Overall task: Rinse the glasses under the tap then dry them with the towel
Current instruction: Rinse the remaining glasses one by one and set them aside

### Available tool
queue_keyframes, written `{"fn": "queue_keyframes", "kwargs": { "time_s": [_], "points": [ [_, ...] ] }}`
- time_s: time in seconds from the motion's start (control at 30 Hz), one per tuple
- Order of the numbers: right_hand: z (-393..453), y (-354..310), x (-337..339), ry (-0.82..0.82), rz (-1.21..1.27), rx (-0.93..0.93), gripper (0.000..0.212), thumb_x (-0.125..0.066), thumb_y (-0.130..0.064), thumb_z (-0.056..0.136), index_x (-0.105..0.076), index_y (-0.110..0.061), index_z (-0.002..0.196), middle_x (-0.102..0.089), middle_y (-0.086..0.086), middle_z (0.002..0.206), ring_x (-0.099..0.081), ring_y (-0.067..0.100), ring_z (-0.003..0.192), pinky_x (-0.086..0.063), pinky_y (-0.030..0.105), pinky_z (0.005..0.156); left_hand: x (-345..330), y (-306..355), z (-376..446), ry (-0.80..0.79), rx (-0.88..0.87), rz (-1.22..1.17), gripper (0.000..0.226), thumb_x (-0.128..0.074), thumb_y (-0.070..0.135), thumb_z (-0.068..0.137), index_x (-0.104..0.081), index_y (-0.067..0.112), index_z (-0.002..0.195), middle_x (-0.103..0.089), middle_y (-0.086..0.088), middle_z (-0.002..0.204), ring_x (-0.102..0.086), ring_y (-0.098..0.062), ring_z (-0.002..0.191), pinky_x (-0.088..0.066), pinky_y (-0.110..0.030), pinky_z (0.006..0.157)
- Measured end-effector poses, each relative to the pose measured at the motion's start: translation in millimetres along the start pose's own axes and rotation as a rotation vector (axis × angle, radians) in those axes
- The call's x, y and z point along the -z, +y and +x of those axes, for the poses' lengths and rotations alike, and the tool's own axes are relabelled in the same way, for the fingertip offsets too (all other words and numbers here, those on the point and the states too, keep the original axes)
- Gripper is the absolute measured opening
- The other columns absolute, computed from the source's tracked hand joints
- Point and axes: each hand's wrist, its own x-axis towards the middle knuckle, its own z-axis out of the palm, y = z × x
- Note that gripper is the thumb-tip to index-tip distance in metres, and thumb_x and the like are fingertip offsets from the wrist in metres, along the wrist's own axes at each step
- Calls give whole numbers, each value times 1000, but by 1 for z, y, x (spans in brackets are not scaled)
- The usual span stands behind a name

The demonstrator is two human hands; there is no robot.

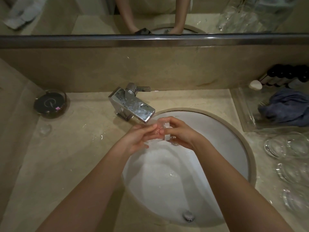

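A clear glass (161,129) is held over the white sink (230,141), right under the spout of the chrome tap (133,106), with water running over it. My right hand (178,131) grips the glass from the right, fingers curled round it. The straight fingers of my left hand (140,138) reach into or against the glass from the left. Several more clear glasses (287,146) stand on the counter at the right. A blue-grey towel (287,106) lies crumpled in a clear tray (244,108) at the back right.
A dark round dish (51,103) sits on the beige counter at the back left. Dark-capped bottles (287,76) and a white oval object (255,84) stand behind the tray. A mirror runs along the back wall. The drain (188,215) lies at the sink's near end.
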Motion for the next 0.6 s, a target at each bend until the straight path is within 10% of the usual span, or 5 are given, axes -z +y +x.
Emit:
{"fn": "queue_keyframes", "kwargs": {
  "time_s": [0.13, 0.4, 0.6],
  "points": [
    [-3, -7, -5, 4, 101, -247, 47, -52, -53, 93, -68, -9, 100, -69, 11, 86, -66, 25, 79, -59, 33, 68, 0, -4, 1, -10, -10, -10, 43, -72, 29, 71, -68, 16, 111, -76, 0, 90, -73, -12, 80, -36, -42, 86],
    [-3, 3, 3, 57, 33, -1, 41, -73, -1, 80, -66, -16, 118, -60, 4, 103, -63, 18, 78, -53, 23, 62, 4, -6, 8, 70, 23, -95, 12, -58, 24, 95, -68, 18, 94, -76, 2, 83, -73, -10, 75, -38, -39, 79],
    [-5, 6, -9, 30, 127, -137, 40, -58, -40, 94, -62, -7, 117, -63, 8, 96, -61, 20, 82, -58, 32, 74, 0, -10, 4, 22, -22, -55, 10, -61, 25, 90, -68, 19, 94, -77, 2, 87, -73, -9, 77, -39, -35, 76]
  ]
}}
